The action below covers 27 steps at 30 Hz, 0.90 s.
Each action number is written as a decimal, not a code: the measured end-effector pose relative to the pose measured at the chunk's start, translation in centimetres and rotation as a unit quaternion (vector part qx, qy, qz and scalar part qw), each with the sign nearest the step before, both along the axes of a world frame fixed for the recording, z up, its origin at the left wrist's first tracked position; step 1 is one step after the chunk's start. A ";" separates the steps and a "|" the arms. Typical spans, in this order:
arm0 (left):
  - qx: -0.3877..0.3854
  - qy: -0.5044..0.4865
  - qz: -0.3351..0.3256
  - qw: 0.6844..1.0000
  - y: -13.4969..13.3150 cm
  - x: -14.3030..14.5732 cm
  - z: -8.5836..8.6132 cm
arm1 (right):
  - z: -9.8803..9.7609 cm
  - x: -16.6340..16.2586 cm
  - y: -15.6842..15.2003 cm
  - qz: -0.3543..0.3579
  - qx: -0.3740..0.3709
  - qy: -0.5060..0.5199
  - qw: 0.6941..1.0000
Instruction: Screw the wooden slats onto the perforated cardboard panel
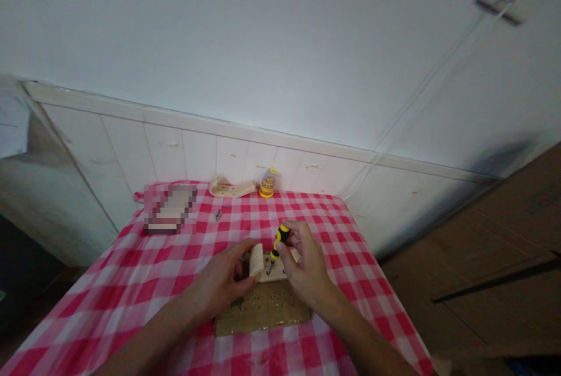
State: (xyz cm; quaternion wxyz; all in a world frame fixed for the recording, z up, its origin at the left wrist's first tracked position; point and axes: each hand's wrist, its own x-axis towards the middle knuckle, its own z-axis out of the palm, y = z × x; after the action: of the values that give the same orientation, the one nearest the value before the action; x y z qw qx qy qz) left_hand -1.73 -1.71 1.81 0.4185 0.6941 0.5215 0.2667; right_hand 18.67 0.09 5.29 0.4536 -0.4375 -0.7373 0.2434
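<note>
In my right hand [309, 262] is a yellow and black screwdriver [280, 238], tilted, its tip pointing down at a pale wooden piece [274, 272]. A small dark hook shows on the wood near the tip; whether they touch I cannot tell. My left hand [230, 271] grips the raised left end of the wooden piece between thumb and fingers. Under the wood lies a brown board [267, 309] with several small dark holes or specks. The right end of the wood is partly hidden behind my right hand.
A red and white checked cloth [175, 288] covers the table. By the wall stand another curved wooden piece [232, 189] and a yellow-based container [267, 183]. Small metal parts [218, 215] lie left of centre, near a blurred-out rectangular object [170, 209]. A brown surface [482, 271] rises at right.
</note>
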 end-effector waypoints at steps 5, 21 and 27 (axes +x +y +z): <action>0.021 0.013 -0.015 1.000 0.5 0.4 1.6 | 0.2 0.0 0.4 0.027 0.001 0.014 1.000; -0.029 -0.070 -0.042 0.996 2.9 0.9 1.2 | 2.6 0.7 3.0 0.012 0.032 0.153 0.988; -0.040 -0.057 -0.081 0.994 5.4 0.3 3.3 | 4.5 4.3 6.3 -0.015 -0.039 0.331 0.943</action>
State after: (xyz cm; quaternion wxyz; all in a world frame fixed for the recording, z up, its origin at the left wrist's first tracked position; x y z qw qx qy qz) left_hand -1.47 3.66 5.07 0.4955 0.7005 0.4486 0.2501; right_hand 22.99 6.42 9.79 0.6583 -0.3610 -0.5289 0.3959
